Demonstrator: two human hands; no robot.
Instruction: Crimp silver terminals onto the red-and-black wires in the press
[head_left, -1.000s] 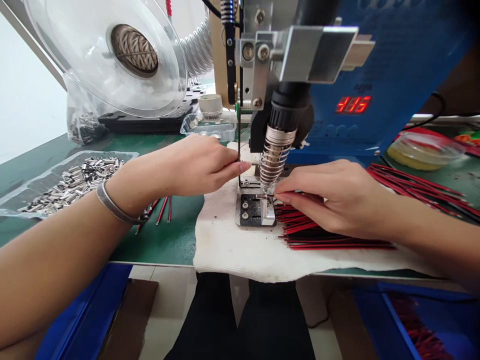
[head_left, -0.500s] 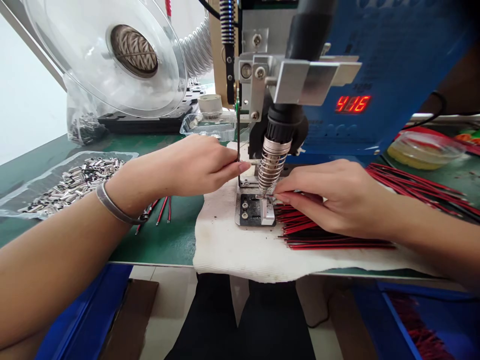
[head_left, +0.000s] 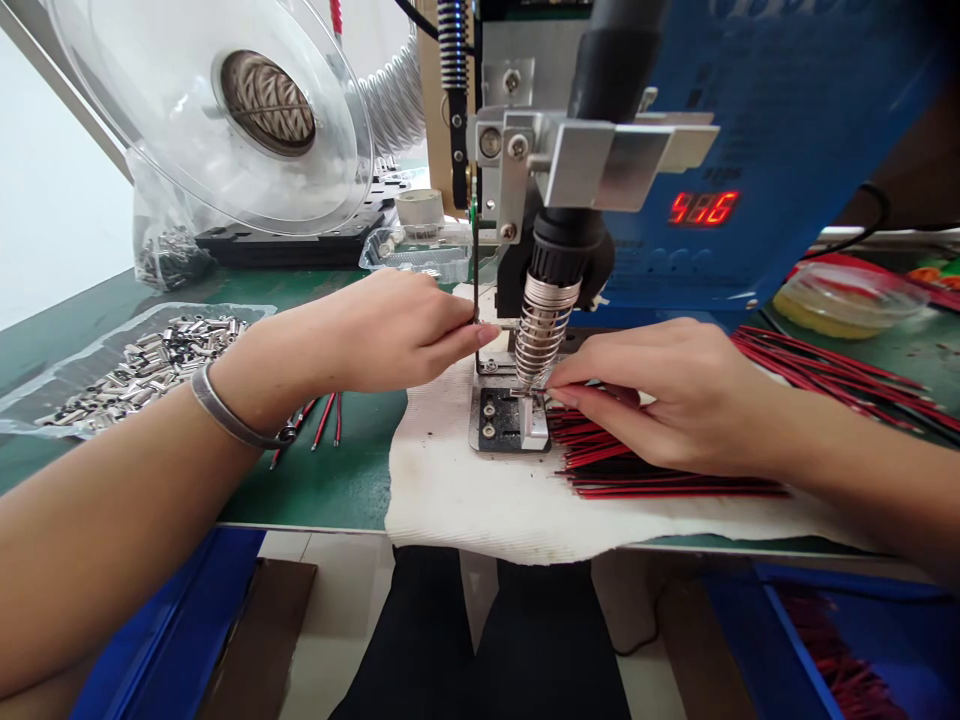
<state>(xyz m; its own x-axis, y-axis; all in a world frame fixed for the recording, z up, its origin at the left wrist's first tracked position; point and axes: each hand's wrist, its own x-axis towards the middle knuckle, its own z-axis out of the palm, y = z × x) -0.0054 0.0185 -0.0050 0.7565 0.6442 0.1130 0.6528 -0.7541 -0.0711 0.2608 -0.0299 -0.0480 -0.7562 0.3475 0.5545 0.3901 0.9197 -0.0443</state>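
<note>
Two bare hands at a soldering fixture, fingertips drawn together on either side of the iron.
The right hand (head_left: 664, 395) is closed in a pinch beside a small pale block (head_left: 535, 428); what lies between its fingertips is too hidden to tell. A small metal piece (head_left: 520, 392) sits at the block's top, under the tip of the spring-wrapped iron (head_left: 547, 320). The left hand (head_left: 382, 330) has thumb and forefinger closed together at a thin upright rod (head_left: 475, 280); whether they grip it cannot be told. Red-and-black wires (head_left: 675, 480) lie beneath the right hand on a white cloth (head_left: 457, 490). Farther out, a clear tray (head_left: 26, 428) of metal parts (head_left: 142, 370) stands beyond the left forearm, and a blue machine (head_left: 660, 270) with red digits rises behind the iron.
</note>
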